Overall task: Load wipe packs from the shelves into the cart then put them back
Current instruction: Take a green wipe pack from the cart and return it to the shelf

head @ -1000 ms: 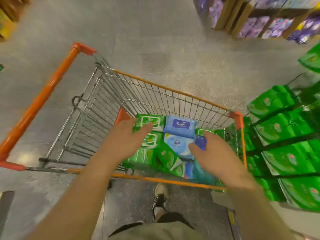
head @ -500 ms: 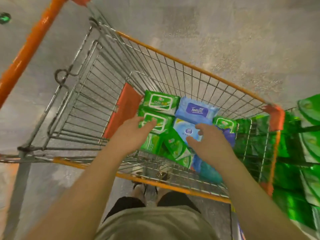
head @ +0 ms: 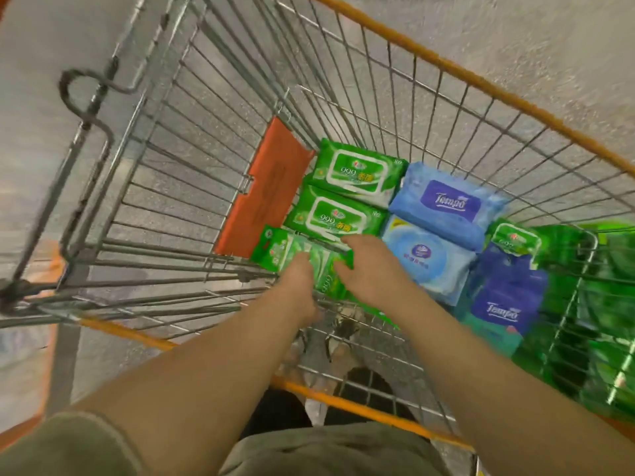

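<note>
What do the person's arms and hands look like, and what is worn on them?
Both forearms are bare from the elbow down, with no sleeves in view. The left hand and the right hand wear no gloves, and no watch, ring or bracelet shows. Motion blur hides fine detail such as the nails.

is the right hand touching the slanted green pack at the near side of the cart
Touching: the head view shows the right hand lying against the green pack, fingertips on its top edge, no gap.
</note>
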Motion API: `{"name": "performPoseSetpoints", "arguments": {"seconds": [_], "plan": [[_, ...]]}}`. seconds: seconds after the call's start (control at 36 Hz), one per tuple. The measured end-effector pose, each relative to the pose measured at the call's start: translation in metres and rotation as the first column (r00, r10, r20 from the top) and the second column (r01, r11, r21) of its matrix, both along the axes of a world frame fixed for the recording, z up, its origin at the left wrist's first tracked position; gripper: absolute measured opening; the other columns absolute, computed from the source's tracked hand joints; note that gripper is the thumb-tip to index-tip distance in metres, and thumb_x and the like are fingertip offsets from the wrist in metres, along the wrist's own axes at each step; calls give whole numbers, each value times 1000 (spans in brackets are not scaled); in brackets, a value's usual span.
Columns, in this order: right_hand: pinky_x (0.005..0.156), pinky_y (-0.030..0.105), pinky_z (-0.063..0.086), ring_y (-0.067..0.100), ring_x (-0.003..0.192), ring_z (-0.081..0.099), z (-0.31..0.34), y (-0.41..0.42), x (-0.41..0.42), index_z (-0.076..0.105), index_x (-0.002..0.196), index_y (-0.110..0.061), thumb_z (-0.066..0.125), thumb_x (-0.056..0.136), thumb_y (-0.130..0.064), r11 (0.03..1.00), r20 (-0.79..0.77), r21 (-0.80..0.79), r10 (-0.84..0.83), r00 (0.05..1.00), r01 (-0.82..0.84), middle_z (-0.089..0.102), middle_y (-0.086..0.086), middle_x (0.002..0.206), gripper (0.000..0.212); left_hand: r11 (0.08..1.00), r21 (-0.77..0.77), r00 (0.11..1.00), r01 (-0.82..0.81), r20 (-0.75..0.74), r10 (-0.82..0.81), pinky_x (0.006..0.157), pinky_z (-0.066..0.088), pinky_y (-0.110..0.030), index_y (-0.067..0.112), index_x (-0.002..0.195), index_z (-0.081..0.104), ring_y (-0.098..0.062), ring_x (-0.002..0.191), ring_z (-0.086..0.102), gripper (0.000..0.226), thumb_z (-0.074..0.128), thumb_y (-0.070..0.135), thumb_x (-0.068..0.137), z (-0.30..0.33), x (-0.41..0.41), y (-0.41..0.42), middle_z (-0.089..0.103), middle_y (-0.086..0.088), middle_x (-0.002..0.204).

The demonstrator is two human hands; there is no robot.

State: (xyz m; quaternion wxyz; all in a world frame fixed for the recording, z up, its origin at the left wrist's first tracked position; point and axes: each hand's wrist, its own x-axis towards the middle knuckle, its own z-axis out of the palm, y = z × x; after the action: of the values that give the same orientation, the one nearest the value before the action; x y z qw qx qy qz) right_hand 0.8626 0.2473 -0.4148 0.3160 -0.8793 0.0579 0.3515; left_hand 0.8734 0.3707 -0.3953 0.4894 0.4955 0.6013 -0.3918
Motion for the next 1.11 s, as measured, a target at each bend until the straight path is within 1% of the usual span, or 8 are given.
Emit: {"name": "performPoseSetpoints", "arguments": {"seconds": [0.08,0.25,0.5,0.61,0.81,0.92,1.03,1.11], "plan": [[100,39,46,34,122,54,-27,18,10,56,133,-7,63,91,-34,996,-33,7,93,995,-93,59,18,129,51,992,20,992,-126,10,126,115,36,-48,16,157,33,-32,143,41,71,37,60,101,-25,1,-1,35,-10,161],[85,37,53,32,106,63,-57,36,24,62,117,-10,62,93,-34,970,-94,30,242,966,-240,66,17,118,34,980,-21,971,-199,127,200,64,50,-34,14,104,67,-23,82,63,50,35,54,105,-49,-4,-2,67,-9,95],[75,33,50,27,97,63,-69,44,46,64,112,-9,58,93,-52,961,-237,11,271,933,-276,67,12,110,47,895,-65,883,-442,147,447,118,35,-51,18,150,49,-25,137,50,89,48,79,84,-84,-9,3,54,-8,149],[75,36,54,25,89,65,-66,47,50,66,110,-5,59,93,-50,963,-286,30,265,921,-267,68,13,103,49,892,2,878,-453,177,445,109,45,-47,20,130,66,-23,120,62,66,54,69,89,-83,-8,2,69,-6,125],[74,34,54,25,88,66,-58,52,51,65,105,-10,63,91,-40,978,-308,30,203,930,-204,68,9,99,33,908,-23,902,-418,111,418,110,41,-53,21,132,66,-28,127,59,82,53,74,71,-93,-6,10,67,-8,133],[85,41,58,28,92,68,-53,56,46,67,108,-12,63,92,-36,981,-329,74,191,925,-177,69,11,102,30,915,-29,901,-403,165,402,84,57,-41,18,114,75,-29,104,70,53,48,59,94,-84,-4,15,74,-14,114],[80,42,61,25,85,69,-49,55,38,64,108,-12,69,84,-37,991,-360,111,111,926,-75,69,10,97,35,914,-50,901,-402,155,405,100,52,-53,13,108,73,-34,108,69,53,50,59,92,-73,-7,20,73,-18,115],[78,37,60,25,87,69,-41,52,33,66,106,-14,70,84,-32,988,-350,151,41,936,14,69,10,98,29,931,-86,928,-355,85,362,88,56,-49,12,108,72,-36,100,70,56,49,60,92,-62,-6,21,73,-20,110]]}}
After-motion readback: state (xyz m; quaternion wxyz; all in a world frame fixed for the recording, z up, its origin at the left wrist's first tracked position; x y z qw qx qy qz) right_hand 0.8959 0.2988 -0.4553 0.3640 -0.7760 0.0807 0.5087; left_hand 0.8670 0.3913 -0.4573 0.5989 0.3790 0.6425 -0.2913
